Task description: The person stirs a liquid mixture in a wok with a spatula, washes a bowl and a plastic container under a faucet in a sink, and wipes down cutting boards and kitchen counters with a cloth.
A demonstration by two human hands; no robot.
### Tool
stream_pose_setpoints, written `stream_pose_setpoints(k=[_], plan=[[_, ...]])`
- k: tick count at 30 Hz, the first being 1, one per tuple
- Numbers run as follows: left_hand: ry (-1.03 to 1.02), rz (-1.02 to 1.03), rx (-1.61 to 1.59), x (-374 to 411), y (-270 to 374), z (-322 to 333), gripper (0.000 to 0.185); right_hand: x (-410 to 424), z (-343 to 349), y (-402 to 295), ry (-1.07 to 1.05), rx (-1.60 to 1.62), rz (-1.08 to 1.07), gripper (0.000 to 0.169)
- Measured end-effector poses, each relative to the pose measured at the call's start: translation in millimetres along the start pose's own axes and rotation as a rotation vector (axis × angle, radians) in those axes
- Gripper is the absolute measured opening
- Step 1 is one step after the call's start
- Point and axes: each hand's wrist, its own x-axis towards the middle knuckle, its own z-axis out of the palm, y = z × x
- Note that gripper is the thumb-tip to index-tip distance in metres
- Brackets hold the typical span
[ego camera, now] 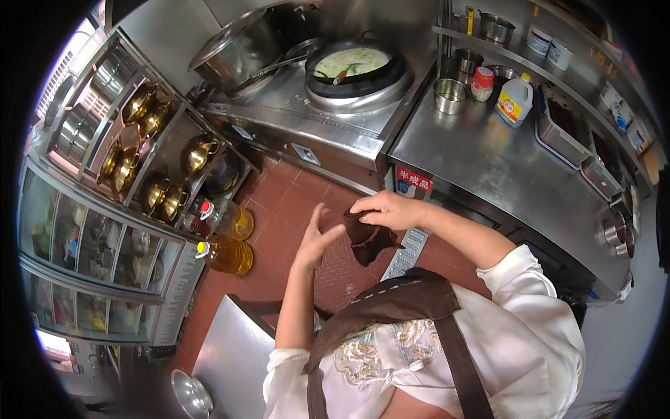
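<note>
My right hand (384,209) grips a dark brown cloth (366,233), which hangs bunched below the fingers over the tiled floor. Just to its left, my left hand (318,238) is raised with thumb and fingers spread, holding nothing. In front of me, a black wok (387,68) sits on a steel stove (293,115) and holds a pale, milky liquid with green pieces. A utensil with a wooden handle (341,76) rests in the wok. I wear a brown apron (398,298) over a white top.
A steel counter (471,141) on the right bears a plastic jug (514,102), a red-lidded jar (482,84) and metal pots. A large stockpot (238,52) stands beside the wok. Oil bottles (227,256) stand on the floor by the shelving and glass-door fridge (94,246). A steel table (230,351) is close at left.
</note>
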Motion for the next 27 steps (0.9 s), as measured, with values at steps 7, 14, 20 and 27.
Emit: stream_pose_setpoints(k=[7,14,20,27], plan=[[-0.395,-0.101,-0.356,50.9,-2.2,5.7,0.062,17.3,-67.7,8.6,-0.191,0.201,0.050,0.027],[-0.213,-0.047,-0.138,122.3,28.5,7.1,0.026,18.8,-119.3,97.5,0.010,0.334,0.195,0.022],[0.122,0.026,0.118,266.6,41.3,7.3,0.024,75.7,-162.5,197.1,0.424,0.261,0.343,0.029],[0.351,0.062,0.281,274.4,-38.0,-26.2,0.013,119.5,-135.9,215.3,0.057,-0.581,0.514,0.081]])
